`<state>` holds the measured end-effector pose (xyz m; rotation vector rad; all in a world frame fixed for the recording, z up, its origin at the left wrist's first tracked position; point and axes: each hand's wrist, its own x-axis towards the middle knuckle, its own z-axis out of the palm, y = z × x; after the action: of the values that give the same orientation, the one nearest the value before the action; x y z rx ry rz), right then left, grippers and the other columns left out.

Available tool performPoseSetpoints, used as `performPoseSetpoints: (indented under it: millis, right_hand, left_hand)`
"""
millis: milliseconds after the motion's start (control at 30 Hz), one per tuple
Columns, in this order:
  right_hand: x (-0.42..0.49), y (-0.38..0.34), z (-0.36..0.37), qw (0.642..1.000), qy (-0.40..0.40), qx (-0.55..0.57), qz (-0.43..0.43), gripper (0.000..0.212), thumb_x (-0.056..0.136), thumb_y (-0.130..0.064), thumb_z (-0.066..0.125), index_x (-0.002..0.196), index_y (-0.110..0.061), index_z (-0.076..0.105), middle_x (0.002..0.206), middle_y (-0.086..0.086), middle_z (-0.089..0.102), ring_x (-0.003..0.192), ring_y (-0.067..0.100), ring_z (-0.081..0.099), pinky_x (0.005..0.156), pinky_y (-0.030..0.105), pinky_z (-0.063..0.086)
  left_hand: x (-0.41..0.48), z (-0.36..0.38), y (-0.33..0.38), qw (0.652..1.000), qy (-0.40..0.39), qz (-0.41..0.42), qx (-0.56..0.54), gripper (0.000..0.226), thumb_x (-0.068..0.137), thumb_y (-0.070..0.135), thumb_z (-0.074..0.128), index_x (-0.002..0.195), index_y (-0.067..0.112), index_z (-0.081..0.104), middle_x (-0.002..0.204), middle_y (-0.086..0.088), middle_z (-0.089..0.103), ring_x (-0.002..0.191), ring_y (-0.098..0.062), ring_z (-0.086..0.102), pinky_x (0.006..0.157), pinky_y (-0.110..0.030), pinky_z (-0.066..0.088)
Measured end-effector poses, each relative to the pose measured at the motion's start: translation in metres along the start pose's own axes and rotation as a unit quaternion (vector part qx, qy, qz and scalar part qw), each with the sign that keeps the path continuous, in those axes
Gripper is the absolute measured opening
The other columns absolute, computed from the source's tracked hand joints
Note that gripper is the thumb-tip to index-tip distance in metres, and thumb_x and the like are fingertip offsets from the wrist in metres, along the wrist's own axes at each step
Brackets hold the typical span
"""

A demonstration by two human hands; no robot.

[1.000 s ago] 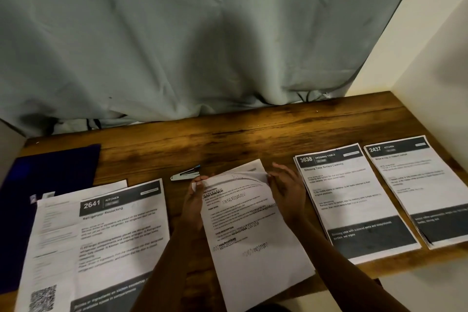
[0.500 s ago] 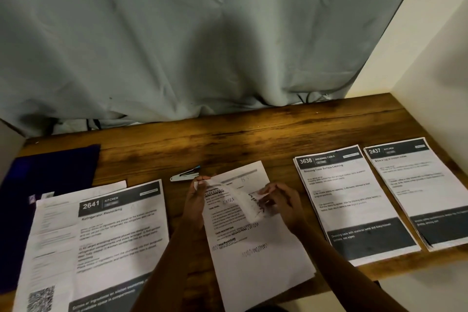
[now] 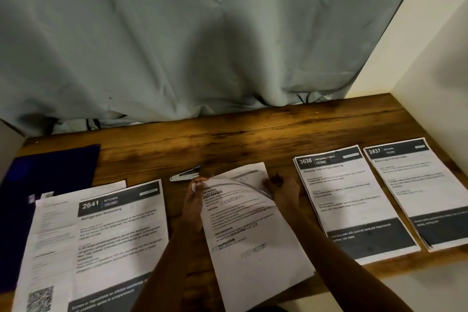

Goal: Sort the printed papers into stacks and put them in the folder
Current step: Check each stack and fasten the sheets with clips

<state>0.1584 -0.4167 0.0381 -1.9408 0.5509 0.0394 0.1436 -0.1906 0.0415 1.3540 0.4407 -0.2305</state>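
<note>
Left hand (image 3: 194, 199) pinches a corner of the middle paper stack (image 3: 249, 172), right hand (image 3: 283, 191) pinches its curled top sheet (image 3: 235, 214)

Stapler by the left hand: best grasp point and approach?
Pinch the stapler across its narrow sides at mid-body, coming from above and the far side. It lies flat on the table, long axis left to right, and the left hand with the paper stack it holds crowds the near side.
</note>
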Motion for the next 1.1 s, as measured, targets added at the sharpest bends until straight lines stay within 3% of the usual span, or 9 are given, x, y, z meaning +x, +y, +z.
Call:
performPoseSetpoints:
  millis: [233,400,500,600,700,767,867,1000,1100]
  right_hand:
    - [-0.010,0.013,-0.003,0.989,0.043,-0.112,-0.083,0.021,0.090,-0.030,0.062,0.102,-0.016,0.070,0.093,-0.001,0.070,0.081,0.012,0.065,0.066,0.020,0.050]
    - [-0.016,0.029,-0.004,0.970,0.096,-0.153,-0.163,0.020,0.089,-0.031,0.061,0.104,-0.020,0.070,0.105,0.001,0.070,0.106,0.028,0.061,0.081,0.045,0.055]
    - [-0.024,0.032,-0.009,0.961,0.108,-0.100,-0.233,0.021,0.086,-0.030,0.064,0.100,-0.016,0.070,0.106,0.001,0.068,0.104,0.026,0.061,0.079,0.041,0.055]
    - [-0.035,0.028,-0.016,0.954,0.038,-0.027,-0.297,0.024,0.086,-0.039,0.052,0.094,-0.022,0.066,0.102,-0.015,0.063,0.101,0.005,0.056,0.080,0.025,0.051]
    - [-0.039,0.032,-0.023,0.944,-0.046,-0.002,-0.327,0.013,0.086,-0.043,0.057,0.094,-0.034,0.063,0.107,-0.023,0.061,0.106,0.008,0.057,0.078,0.021,0.053]
    - [-0.041,0.036,-0.027,0.944,-0.097,0.009,-0.314,0.010,0.087,-0.044,0.061,0.090,-0.035,0.064,0.110,-0.021,0.063,0.104,0.009,0.061,0.079,0.022,0.055]
    - [-0.046,0.030,-0.030,0.964,-0.135,0.051,-0.222,0.007,0.091,-0.025,0.060,0.091,-0.025,0.067,0.100,-0.017,0.069,0.092,0.008,0.066,0.074,0.021,0.054]
    - [-0.029,0.011,-0.021,0.990,-0.093,0.071,-0.072,0.025,0.096,-0.024,0.053,0.118,-0.013,0.058,0.100,0.006,0.068,0.081,0.016,0.068,0.060,0.024,0.056]
    - [-0.014,0.002,-0.014,0.994,-0.098,0.037,0.014,0.039,0.095,-0.022,0.055,0.132,-0.014,0.049,0.097,0.005,0.065,0.079,0.014,0.066,0.055,0.021,0.053]
  left_hand:
    - [-0.002,0.002,0.001,1.000,0.005,0.020,-0.004,0.016,0.102,0.025,0.039,0.100,0.018,0.053,0.094,-0.008,0.062,0.080,-0.019,0.062,0.057,-0.021,0.056]
    - [-0.004,0.000,0.002,0.999,-0.005,0.026,-0.026,0.018,0.102,0.024,0.038,0.104,0.015,0.053,0.097,-0.010,0.063,0.078,-0.017,0.066,0.060,-0.026,0.057]
    - [-0.005,0.002,0.002,0.999,-0.009,0.026,-0.021,0.020,0.102,0.025,0.038,0.108,0.014,0.054,0.101,-0.012,0.064,0.080,-0.018,0.067,0.061,-0.026,0.058]
    - [-0.004,0.000,0.001,0.999,-0.011,0.017,-0.036,0.021,0.102,0.024,0.039,0.115,0.013,0.052,0.106,-0.013,0.062,0.085,-0.021,0.066,0.064,-0.029,0.059]
    - [-0.004,-0.001,0.000,0.999,-0.018,0.020,-0.046,0.029,0.100,0.027,0.041,0.122,0.011,0.049,0.113,-0.022,0.059,0.090,-0.028,0.065,0.070,-0.037,0.059]
    - [-0.004,0.000,0.000,0.999,-0.013,0.014,-0.026,0.032,0.099,0.031,0.040,0.120,0.009,0.049,0.112,-0.024,0.061,0.088,-0.030,0.066,0.068,-0.037,0.059]
    - [-0.004,0.000,-0.001,1.000,0.001,0.007,-0.014,0.031,0.102,0.029,0.036,0.121,0.006,0.046,0.108,-0.021,0.061,0.085,-0.026,0.066,0.059,-0.028,0.059]
    - [0.001,-0.004,-0.006,1.000,0.007,0.012,-0.003,0.037,0.101,0.030,0.038,0.124,0.002,0.045,0.112,-0.027,0.059,0.088,-0.027,0.065,0.066,-0.031,0.059]
    - [0.001,-0.003,-0.005,1.000,0.012,0.012,-0.004,0.032,0.102,0.028,0.038,0.122,0.005,0.047,0.107,-0.019,0.061,0.085,-0.023,0.065,0.063,-0.028,0.058]
